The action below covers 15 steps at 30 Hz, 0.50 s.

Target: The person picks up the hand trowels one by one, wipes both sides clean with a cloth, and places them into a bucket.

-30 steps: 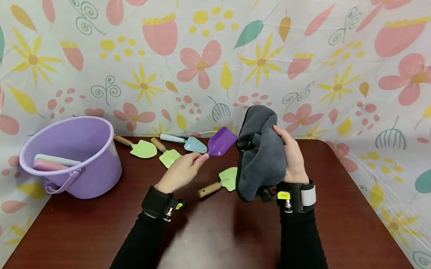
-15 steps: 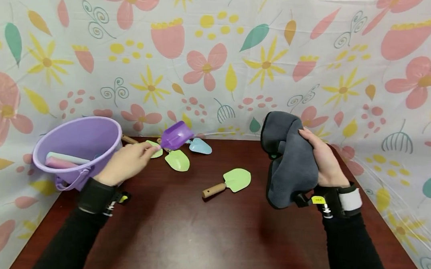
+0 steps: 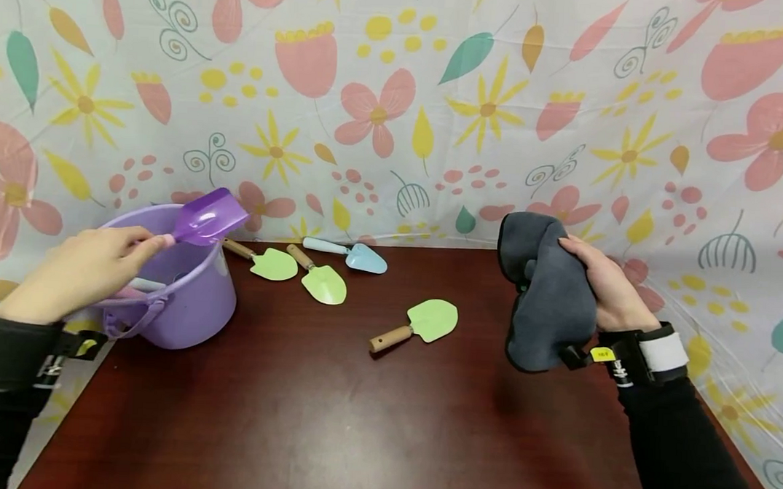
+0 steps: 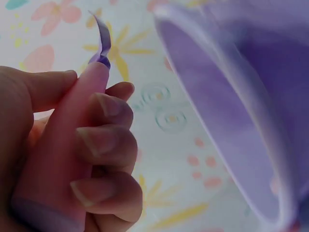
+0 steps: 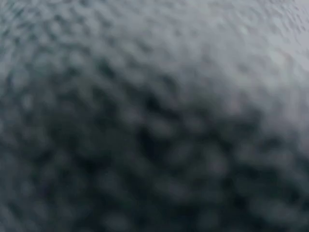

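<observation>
In the head view my left hand (image 3: 78,271) holds a purple toy shovel (image 3: 210,218) by its handle, over the mouth of a light purple bucket (image 3: 200,305). The left wrist view shows fingers wrapped round the pink handle (image 4: 60,145), with the bucket's rim (image 4: 241,96) to the right. Pink and pale handles lie inside the bucket, partly behind that hand. On the right, my right hand (image 3: 615,291) grips a folded dark grey cloth (image 3: 553,299) above the table. This cloth fills the right wrist view as a blur.
Two green trowels, one nearer the bucket (image 3: 275,264) and one beside it (image 3: 325,284), lie with a light blue trowel (image 3: 367,259) at the back of the dark wooden table (image 3: 358,418). Another green trowel (image 3: 433,319) lies mid-table. A flowered curtain (image 3: 381,178) hangs behind.
My left hand has carried the purple shovel leftward from the middle of the table to over the bucket. My right hand, still holding the cloth, has shifted right in the view.
</observation>
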Motion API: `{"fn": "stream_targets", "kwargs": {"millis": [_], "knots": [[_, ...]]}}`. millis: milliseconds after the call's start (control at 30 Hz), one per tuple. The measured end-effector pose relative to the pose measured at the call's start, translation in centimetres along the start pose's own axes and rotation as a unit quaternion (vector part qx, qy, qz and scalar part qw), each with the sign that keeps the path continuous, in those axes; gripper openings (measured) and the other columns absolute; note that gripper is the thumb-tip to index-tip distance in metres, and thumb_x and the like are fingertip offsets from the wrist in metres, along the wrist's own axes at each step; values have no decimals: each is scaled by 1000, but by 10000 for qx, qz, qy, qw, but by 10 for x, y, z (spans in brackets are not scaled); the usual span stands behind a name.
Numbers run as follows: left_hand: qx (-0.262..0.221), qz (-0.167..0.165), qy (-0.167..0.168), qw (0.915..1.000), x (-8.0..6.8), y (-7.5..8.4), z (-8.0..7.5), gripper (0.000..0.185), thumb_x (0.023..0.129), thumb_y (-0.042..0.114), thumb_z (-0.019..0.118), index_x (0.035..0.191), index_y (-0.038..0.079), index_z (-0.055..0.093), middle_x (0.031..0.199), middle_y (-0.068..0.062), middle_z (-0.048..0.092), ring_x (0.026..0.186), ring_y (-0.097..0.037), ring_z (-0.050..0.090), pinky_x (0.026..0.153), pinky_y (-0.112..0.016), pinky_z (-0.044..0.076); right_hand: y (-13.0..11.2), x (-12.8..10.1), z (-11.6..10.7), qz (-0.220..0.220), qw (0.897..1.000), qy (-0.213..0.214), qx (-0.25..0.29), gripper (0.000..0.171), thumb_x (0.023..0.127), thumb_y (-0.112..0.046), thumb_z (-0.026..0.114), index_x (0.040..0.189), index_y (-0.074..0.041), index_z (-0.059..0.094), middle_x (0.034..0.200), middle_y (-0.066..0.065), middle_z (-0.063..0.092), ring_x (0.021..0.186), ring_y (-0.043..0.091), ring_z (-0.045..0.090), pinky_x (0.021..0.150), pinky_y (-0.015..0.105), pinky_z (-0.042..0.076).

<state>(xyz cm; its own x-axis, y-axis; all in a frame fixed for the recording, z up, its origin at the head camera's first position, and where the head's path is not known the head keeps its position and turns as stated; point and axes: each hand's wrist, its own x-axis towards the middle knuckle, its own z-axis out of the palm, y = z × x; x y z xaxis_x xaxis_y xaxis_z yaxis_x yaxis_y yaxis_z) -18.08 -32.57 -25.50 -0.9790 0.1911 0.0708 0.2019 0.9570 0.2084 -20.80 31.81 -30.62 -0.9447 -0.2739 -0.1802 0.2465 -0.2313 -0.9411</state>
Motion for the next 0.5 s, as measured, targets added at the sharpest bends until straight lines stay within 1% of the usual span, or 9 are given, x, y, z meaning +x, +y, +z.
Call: {"fn": "stream_targets", "kwargs": {"millis": [100, 200, 233, 267, 333, 367, 400, 467, 500], "knots": [[85, -100, -56, 9999, -5, -19, -4, 58, 103, 51, 39, 107, 1, 67, 70, -4, 52, 70, -24, 53, 67, -47, 40, 3, 3, -7, 213, 9995, -49, 229, 74, 105, -37, 39, 151, -37, -19, 157, -14, -28, 144, 10, -20, 109, 24, 28], [206, -187, -136, 9995, -9, -34, -6, 61, 104, 48, 40, 113, -8, 64, 77, -8, 58, 71, -26, 54, 66, -48, 41, 8, 3, -15, 274, 9992, -155, 252, 73, 105, -36, 37, 151, -37, -20, 156, -12, -29, 145, 13, -18, 105, 25, 34], [245, -221, -204, 9992, -9, -38, -6, 62, 104, 47, 40, 113, -9, 64, 76, -8, 57, 69, -25, 52, 64, -46, 40, 9, 3, -18, 268, 9993, -190, 202, 73, 106, -35, 36, 151, -36, -20, 157, -10, -29, 145, 13, -12, 104, 25, 36], [289, -239, -256, 9990, -10, -41, -6, 62, 104, 47, 40, 114, -10, 63, 79, -8, 57, 69, -25, 52, 63, -45, 39, 11, 2, -21, 274, 9992, -240, 136, 73, 106, -35, 36, 151, -36, -21, 157, -9, -29, 146, 13, -3, 103, 25, 38], [412, -242, -319, 9983, -9, -46, -5, 62, 104, 47, 40, 115, -10, 63, 84, -11, 60, 70, -25, 53, 62, -45, 39, 14, 0, -28, 282, 9987, -394, 149, 72, 107, -34, 35, 151, -34, -23, 157, -7, -29, 141, 12, 20, 102, 28, 39], [486, -231, -368, 9979, -8, -48, -4, 61, 104, 47, 39, 115, -9, 63, 83, -9, 59, 69, -25, 52, 61, -45, 39, 15, -2, -31, 282, 9982, -501, 177, 71, 107, -33, 34, 151, -33, -22, 158, -5, -26, 135, 12, 33, 101, 29, 41], [536, -218, -399, 9975, -8, -50, -3, 60, 104, 47, 39, 114, -8, 63, 83, -10, 59, 70, -25, 53, 61, -46, 41, 17, -3, -34, 295, 9973, -620, 248, 69, 108, -33, 33, 152, -33, -20, 159, -3, -19, 127, 12, 43, 100, 31, 42], [650, -202, -437, 9967, -7, -53, 0, 59, 104, 47, 40, 111, -7, 64, 86, -12, 62, 72, -28, 57, 64, -51, 43, 20, -4, -39, 294, 9944, -916, 434, 58, 109, -30, 31, 156, -32, -2, 158, 1, 7, 110, 16, 57, 96, 35, 46], [688, -192, -451, 9964, -6, -54, 0, 58, 104, 46, 41, 109, -6, 65, 86, -13, 63, 73, -29, 58, 65, -53, 44, 21, -5, -41, 287, 9931, -1030, 492, 50, 109, -28, 30, 156, -30, 11, 152, 2, 21, 106, 18, 59, 94, 36, 47]]}}
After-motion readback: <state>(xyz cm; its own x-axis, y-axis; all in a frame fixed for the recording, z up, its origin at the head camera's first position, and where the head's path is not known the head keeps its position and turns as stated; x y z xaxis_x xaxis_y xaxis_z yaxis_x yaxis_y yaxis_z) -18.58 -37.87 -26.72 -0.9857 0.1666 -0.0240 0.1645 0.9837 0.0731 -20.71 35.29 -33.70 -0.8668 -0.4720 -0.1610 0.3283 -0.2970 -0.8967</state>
